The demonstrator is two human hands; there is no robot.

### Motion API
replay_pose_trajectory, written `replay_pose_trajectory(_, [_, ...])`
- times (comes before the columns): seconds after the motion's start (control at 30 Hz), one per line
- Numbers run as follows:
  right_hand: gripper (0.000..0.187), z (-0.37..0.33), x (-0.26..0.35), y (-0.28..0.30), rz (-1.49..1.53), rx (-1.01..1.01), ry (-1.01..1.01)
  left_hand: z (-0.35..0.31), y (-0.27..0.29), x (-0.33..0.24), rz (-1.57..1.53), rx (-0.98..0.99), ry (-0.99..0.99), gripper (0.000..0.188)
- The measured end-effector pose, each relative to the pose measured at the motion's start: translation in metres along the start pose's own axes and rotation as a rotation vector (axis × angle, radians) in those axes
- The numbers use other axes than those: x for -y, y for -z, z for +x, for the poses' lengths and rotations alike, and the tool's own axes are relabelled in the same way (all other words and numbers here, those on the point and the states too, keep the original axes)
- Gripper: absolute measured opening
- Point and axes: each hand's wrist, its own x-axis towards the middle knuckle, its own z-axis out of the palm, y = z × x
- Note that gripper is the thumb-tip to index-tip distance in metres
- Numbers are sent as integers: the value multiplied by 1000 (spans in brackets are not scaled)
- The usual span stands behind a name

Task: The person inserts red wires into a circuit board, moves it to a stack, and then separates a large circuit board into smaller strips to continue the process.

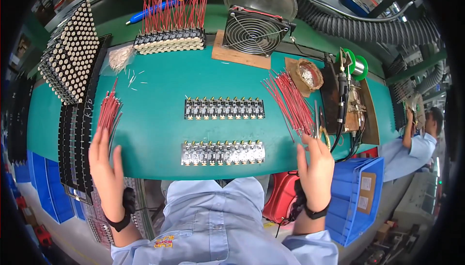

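My left hand (104,175) lies at the table's left with its fingers stretched out and thumb apart, fingertips at the lower end of a bundle of red wires (110,107). Over on the right, my right hand (316,174) is also open, its fingertips by the near end of a second bundle of red wires (294,103). I cannot tell whether either hand touches the wires. Between the hands lie two rows of small black and metal parts with brass-coloured terminals: a darker row (224,108) farther off and a silvery row (223,153) nearer me. Tweezers (317,116) lie beyond my right fingertips.
A fan (254,31) stands at the back beside a block of parts with upright red wires (170,40). Stacked white-capped parts (72,52) and a black rack (80,139) line the left. Soldering tools (342,95), a solder spool (359,67) and a blue bin (353,197) are at right.
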Motion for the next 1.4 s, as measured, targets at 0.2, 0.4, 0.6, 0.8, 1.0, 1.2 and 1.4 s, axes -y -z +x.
replay_pose_trajectory(0.2, [21, 32, -15, -22, -284, 242, 191, 0, -16, 33, 174, -64, 72, 39])
replay_pose_trajectory(0.4, [21, 32, -26, -22, -204, 236, 155, 4, -17, 25, 156, -141, 163, 30])
replay_pose_trajectory(0.6, [18, 28, -20, -4, -20, 205, 177, 10, -14, 26, 172, -188, 189, 19])
replay_pose_trajectory(0.8, [9, 26, -19, -4, 231, 217, 52, 11, -6, 20, 257, -253, 181, 9])
replay_pose_trajectory(1.0, [4, 10, -9, -13, 635, 197, -171, 11, 2, 18, 268, -267, 163, 7])
replay_pose_trajectory(1.2, [6, -10, 5, -30, 947, 113, -279, 14, 22, 4, 249, -284, 128, 7])
replay_pose_trajectory(1.4, [7, -13, 7, -51, 1015, 65, -235, -5, 13, -33, -936, -14, 463, 10])
